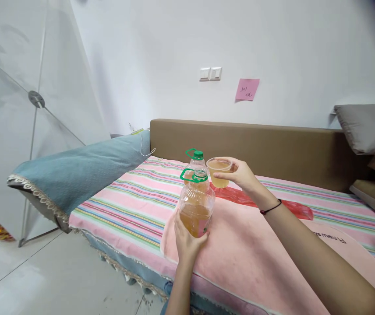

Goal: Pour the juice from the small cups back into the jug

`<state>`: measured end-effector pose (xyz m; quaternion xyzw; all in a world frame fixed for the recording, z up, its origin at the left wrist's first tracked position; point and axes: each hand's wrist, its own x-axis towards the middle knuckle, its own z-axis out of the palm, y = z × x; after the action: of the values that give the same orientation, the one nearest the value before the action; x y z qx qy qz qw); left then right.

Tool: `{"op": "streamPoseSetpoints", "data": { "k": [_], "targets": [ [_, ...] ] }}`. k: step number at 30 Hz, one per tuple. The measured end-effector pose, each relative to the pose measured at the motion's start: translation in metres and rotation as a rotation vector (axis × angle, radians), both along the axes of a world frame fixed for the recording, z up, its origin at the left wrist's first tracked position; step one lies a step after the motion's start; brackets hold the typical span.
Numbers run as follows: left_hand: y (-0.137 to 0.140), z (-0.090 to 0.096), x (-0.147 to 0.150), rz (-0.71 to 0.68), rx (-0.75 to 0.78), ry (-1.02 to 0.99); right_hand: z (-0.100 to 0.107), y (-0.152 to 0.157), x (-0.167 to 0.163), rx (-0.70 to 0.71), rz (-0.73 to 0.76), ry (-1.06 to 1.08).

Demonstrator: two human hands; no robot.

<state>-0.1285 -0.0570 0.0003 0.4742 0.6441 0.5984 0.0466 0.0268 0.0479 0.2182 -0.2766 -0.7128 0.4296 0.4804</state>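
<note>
A clear plastic bottle (196, 203) with amber liquid and a green handle ring stands uncapped on the pink mat (236, 245). My left hand (187, 238) is wrapped round its lower part. Close by on the right, my right hand (236, 173) grips a clear plastic cup (219, 168) by its side, thumb in front. The cup is upright, raised beside the bottle's neck, with pale yellow liquid in it. Behind the uncapped bottle stands a second bottle (197, 158) with a green cap and handle. Its lower part is mostly hidden.
A red plastic bag (240, 197) lies flat behind the cup on the striped sheet (125, 197). The sofa's blue-covered armrest (89, 166) rises at left, and its brown backrest (240, 140) runs along the wall. Grey cushions (371, 127) are piled at right.
</note>
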Motion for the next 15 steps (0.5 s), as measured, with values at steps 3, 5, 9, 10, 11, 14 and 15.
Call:
{"op": "streamPoseSetpoints", "data": {
  "k": [3,5,9,10,11,14,15],
  "targets": [
    [-0.001,0.0,0.0,-0.013,-0.001,-0.015,0.002,-0.001,-0.001,0.001,-0.021,-0.015],
    [-0.001,-0.001,0.001,-0.012,-0.009,-0.009,0.004,-0.002,-0.002,-0.001,-0.024,-0.018],
    [-0.001,-0.005,0.001,-0.015,-0.028,-0.002,0.008,-0.003,-0.002,0.002,-0.027,-0.051],
    [-0.001,-0.005,0.001,-0.02,-0.031,-0.002,0.009,-0.003,-0.002,0.004,-0.025,-0.063],
    [-0.001,-0.006,0.001,-0.025,-0.032,-0.001,0.01,-0.003,-0.002,0.009,-0.019,-0.075],
    [-0.001,-0.006,0.001,-0.03,-0.026,-0.005,0.013,-0.002,-0.003,0.027,0.01,-0.111],
    [-0.001,-0.005,0.001,-0.029,-0.022,-0.008,0.014,-0.001,-0.003,0.032,0.017,-0.119]
  ]
}}
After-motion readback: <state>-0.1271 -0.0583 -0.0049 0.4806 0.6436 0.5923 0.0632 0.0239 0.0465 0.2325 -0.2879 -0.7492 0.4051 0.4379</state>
